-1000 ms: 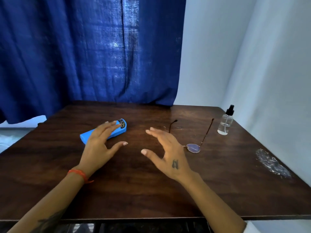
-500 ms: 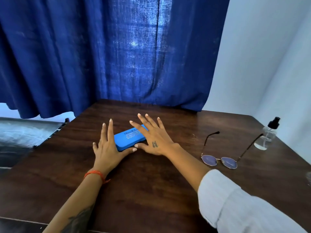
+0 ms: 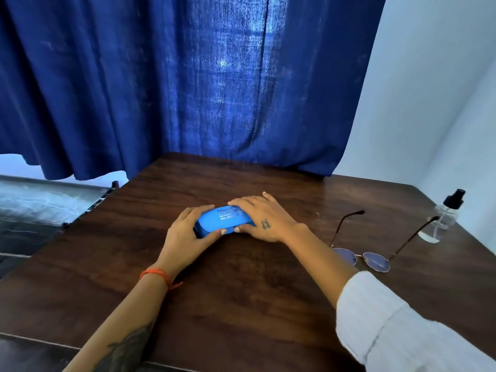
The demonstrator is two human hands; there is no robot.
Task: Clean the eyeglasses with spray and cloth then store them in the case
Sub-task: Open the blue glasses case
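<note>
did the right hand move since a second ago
Yes. The right hand went left, away from the eyeglasses, and now grips the blue case.

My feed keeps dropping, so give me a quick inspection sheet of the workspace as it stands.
Surface: dark wooden table, bare in the foreground.
Job's things: blue case at centre, shut; eyeglasses to its right, temples unfolded; spray bottle upright at the right edge; no cloth in view.
Clutter: nothing seen.
Grippers: left hand grips the case's left end; right hand grips its right end, fingers over the top.
Cables: nothing seen.
Surroundings: blue curtain behind; white wall on the right.
</note>
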